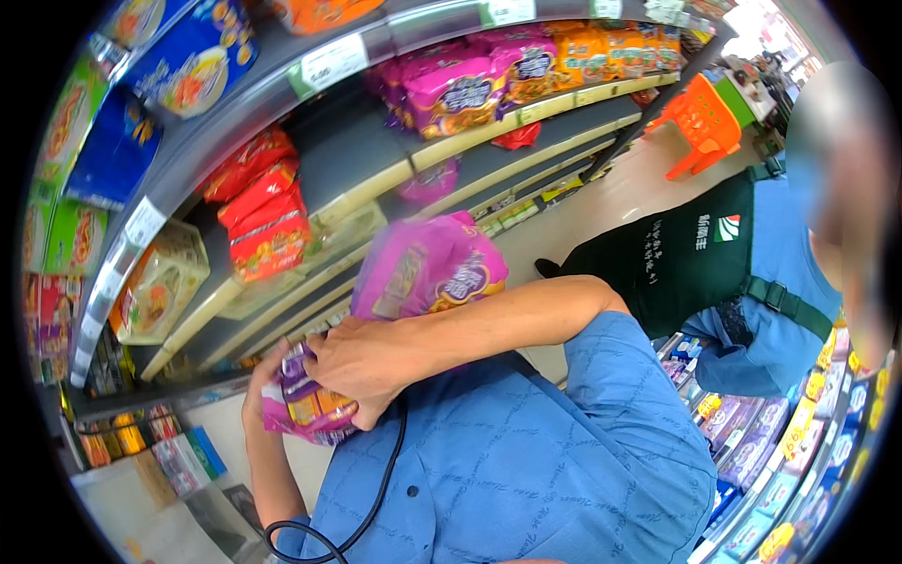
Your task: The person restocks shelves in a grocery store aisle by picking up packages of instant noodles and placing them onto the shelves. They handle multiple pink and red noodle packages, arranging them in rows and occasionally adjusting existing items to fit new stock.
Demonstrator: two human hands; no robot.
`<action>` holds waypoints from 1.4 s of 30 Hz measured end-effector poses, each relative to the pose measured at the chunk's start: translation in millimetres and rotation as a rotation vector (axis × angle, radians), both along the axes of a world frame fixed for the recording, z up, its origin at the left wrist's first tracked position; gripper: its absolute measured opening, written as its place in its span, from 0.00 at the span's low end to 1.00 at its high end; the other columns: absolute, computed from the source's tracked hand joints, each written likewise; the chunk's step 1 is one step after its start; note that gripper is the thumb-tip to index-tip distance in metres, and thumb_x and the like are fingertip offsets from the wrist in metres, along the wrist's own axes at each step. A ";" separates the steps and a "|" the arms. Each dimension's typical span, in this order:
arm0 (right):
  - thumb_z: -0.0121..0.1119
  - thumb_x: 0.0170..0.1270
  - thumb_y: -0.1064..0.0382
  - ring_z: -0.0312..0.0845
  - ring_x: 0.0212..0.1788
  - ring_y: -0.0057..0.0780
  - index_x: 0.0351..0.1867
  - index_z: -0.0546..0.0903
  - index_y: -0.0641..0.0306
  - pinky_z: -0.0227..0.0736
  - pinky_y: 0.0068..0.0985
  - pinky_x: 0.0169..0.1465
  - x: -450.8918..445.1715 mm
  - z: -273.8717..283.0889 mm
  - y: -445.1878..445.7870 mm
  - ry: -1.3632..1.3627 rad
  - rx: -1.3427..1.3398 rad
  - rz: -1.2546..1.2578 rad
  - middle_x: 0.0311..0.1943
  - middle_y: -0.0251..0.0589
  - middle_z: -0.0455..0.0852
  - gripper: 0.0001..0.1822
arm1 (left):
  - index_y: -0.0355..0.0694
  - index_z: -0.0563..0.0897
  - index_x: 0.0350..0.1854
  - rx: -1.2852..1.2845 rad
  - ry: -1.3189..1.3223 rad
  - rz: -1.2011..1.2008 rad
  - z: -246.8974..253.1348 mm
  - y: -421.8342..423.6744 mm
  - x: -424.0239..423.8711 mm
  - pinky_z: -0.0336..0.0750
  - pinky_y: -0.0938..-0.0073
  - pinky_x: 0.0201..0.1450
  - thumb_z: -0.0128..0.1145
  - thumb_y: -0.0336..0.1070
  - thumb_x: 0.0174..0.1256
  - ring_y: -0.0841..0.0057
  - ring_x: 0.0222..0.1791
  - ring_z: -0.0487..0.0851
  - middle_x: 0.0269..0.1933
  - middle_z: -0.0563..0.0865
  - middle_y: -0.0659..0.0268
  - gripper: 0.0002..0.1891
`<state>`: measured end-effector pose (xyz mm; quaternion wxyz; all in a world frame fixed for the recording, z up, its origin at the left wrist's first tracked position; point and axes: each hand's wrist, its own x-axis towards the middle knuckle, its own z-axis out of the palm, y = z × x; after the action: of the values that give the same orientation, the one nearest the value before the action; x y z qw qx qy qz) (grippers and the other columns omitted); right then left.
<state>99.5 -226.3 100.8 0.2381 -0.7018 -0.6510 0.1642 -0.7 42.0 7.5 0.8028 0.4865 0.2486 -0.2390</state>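
My right hand (359,359) reaches across from the right and grips a purple instant-noodle pack (317,402) in glossy wrapping. My left hand (264,377) supports the same pack at its left side; part of that hand is hidden behind it. A larger pink-purple noodle multipack (430,268) in clear pink film is beyond my right forearm, partly covered by it. What holds it up cannot be seen. A black cable (394,458) hangs over the front of my blue shirt.
Shelves (366,190) ahead hold purple noodle multipacks (458,95), orange packs (599,56), red packs (268,233) and a bowl package (162,282). A person in a dark green apron (676,247) stands close on the right. An orange plastic chair (697,123) stands farther back. Cartons (176,462) are at lower left.
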 end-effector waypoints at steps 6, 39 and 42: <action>0.74 0.49 0.46 0.82 0.48 0.54 0.64 0.76 0.70 0.80 0.46 0.50 7.9 -0.8 -0.7 -0.016 0.045 -0.333 0.44 0.57 0.86 0.43 | 0.35 0.69 0.77 -0.534 -0.553 0.300 -1.8 -22.3 -16.2 0.67 0.51 0.79 0.48 0.49 0.83 0.57 0.75 0.74 0.76 0.75 0.53 0.30; 0.76 0.57 0.70 0.84 0.58 0.27 0.71 0.73 0.71 0.77 0.28 0.65 66.3 -81.4 -148.4 0.782 0.656 -1.046 0.59 0.45 0.88 0.39 | 0.32 0.82 0.56 0.431 -0.546 0.147 21.7 -142.0 104.9 0.84 0.71 0.43 0.52 0.47 0.82 0.72 0.38 0.89 0.47 0.90 0.56 0.20; 0.71 0.61 0.71 0.85 0.61 0.42 0.73 0.72 0.69 0.77 0.33 0.66 47.6 -53.3 -130.0 0.426 0.457 -1.143 0.61 0.55 0.86 0.37 | 0.34 0.71 0.73 0.558 -0.669 -0.091 34.2 -175.7 109.1 0.73 0.66 0.69 0.55 0.47 0.81 0.65 0.65 0.80 0.67 0.80 0.51 0.28</action>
<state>147.0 -356.3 47.6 0.5552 -0.8212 -0.1320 0.0045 108.4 -133.7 41.7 0.6658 0.7456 0.0082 -0.0268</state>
